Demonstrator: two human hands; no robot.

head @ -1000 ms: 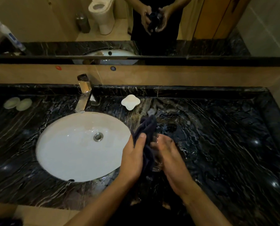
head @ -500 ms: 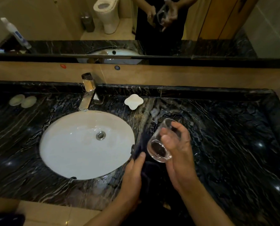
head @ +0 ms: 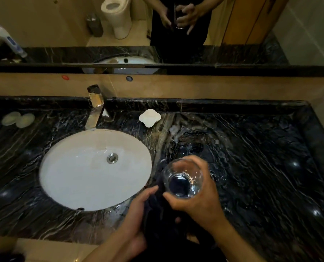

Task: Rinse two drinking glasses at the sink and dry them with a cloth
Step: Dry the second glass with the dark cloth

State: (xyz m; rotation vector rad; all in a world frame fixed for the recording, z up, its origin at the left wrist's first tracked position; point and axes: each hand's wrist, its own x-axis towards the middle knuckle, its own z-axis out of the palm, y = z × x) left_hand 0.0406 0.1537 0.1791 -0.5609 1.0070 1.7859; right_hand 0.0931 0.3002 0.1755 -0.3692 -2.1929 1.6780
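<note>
Clear drinking glass (head: 182,179) up over the dark counter (head: 261,157), just right of the white sink (head: 78,167), mouth tipped toward the camera. Thin-walled, probably wet and slick, and it would break on that stone, so the side wall is the place to hold it. The right hand (head: 199,197) does exactly that, fingers and thumb curled round it. The left hand (head: 138,208) grips 1 dark cloth (head: 157,210), soft and limp, just below.

Black marble bench (head: 261,167). White soap dish (head: 149,117) just right of tap (head: 95,106). Two pale round soaps (head: 18,119) touching, far left. Mirror (head: 299,25) w/ toilet (head: 117,16) & bin (head: 95,24) reflected; tube (head: 6,38) top left.
</note>
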